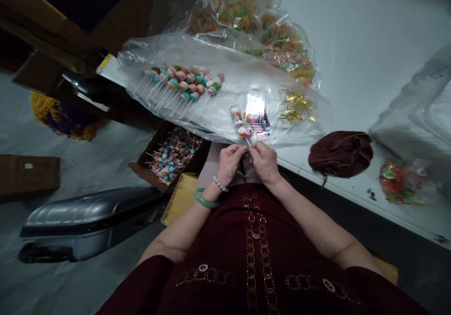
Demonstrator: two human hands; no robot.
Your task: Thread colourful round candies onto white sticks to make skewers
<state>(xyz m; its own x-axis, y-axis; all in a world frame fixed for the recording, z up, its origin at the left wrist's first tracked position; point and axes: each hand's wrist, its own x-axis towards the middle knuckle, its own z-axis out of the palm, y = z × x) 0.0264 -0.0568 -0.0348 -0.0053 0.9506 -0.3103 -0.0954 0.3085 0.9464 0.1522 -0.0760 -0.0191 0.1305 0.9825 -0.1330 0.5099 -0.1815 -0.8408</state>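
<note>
Both hands meet at the table's front edge, at the lower end of a wrapped candy stick (240, 122). My left hand (230, 162) is closed in a pinch beside the stick; what its fingertips grip is too small to make out. The thumb and fingers of my right hand (263, 161) pinch the white stick just below the wrapper. Right behind the candy lies a stack of shiny printed wrappers (257, 115). Gold twist ties (297, 107) are scattered to its right. Unwrapped candy sticks (186, 82) in pastel colours lie in a group on the clear plastic sheet (225, 113).
Bags of colourful candies (243, 17) stand at the back of the white table (345, 71). A brown cloth (340, 154) and a small candy bag (401, 180) lie right. A box of wrapped candies (172, 155) sits low left, near a grey suitcase (91, 211).
</note>
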